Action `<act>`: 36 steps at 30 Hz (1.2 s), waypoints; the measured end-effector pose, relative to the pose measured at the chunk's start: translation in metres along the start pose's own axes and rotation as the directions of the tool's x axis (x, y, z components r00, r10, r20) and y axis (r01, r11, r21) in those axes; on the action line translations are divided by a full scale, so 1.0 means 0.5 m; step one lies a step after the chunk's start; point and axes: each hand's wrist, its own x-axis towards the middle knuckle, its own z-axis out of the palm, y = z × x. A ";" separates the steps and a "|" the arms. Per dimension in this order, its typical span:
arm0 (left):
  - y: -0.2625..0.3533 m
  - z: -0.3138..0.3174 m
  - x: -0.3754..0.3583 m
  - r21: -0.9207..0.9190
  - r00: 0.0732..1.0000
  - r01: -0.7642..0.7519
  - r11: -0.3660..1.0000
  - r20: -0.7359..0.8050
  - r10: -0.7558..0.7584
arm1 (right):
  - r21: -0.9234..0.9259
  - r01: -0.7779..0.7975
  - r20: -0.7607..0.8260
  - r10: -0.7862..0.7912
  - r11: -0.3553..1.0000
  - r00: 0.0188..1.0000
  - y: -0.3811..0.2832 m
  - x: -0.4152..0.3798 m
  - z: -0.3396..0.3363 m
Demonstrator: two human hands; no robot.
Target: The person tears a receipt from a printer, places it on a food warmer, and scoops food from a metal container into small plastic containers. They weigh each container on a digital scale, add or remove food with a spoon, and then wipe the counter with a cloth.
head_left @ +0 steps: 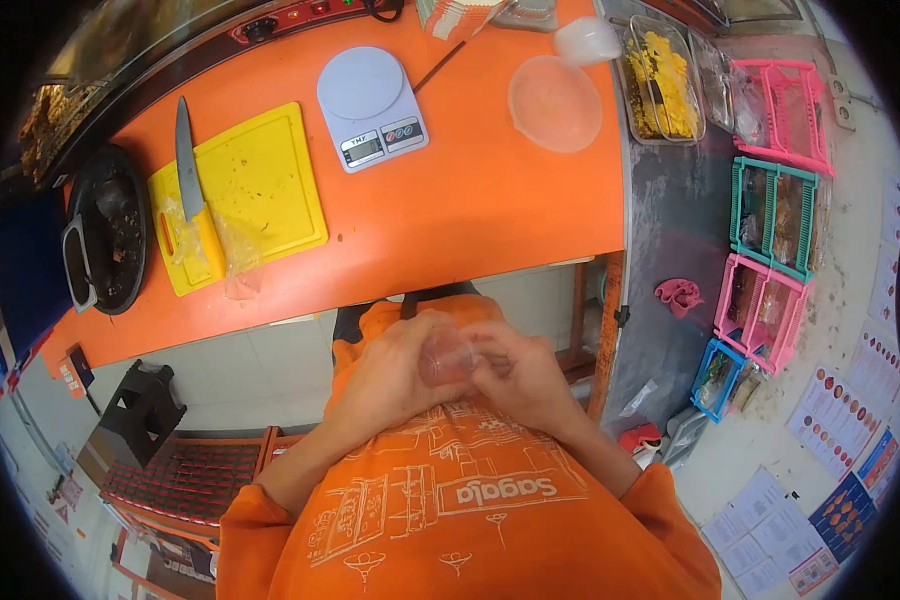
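Holding a small clear plastic cup (pixel 448 358) between both hands, I have it close to my chest, well below the orange desk (pixel 470 200). My left hand (pixel 390 375) wraps it from one side, and my right hand (pixel 520 375) pinches its rim with the fingers. I judge I'm still readying the cup, perhaps separating it or working at its rim. Next calls for a firm yet gentle grip. The white kitchen scale (pixel 370 108) and yellow cutting board (pixel 242 190) sit untouched on the desk.
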 end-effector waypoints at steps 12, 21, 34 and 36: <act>-0.038 -0.006 0.023 -0.182 0.985 -0.171 0.968 -0.023 0.170 | 0.272 -0.114 -0.120 0.152 0.955 0.981 0.005 0.030 -0.018; -0.143 0.016 0.068 -0.768 0.999 -0.023 0.640 -0.002 0.034 | -0.184 0.112 -0.050 -0.124 0.977 0.991 0.026 0.103 -0.022; -0.147 0.012 0.119 -0.511 0.971 -0.216 0.832 -0.206 0.125 | -0.229 0.224 -0.259 -0.281 0.947 0.924 0.011 0.179 -0.023; -0.133 -0.004 0.139 -0.369 0.973 -0.211 0.905 -0.171 0.157 | -0.318 0.168 -0.290 -0.264 0.933 0.920 -0.007 0.175 -0.008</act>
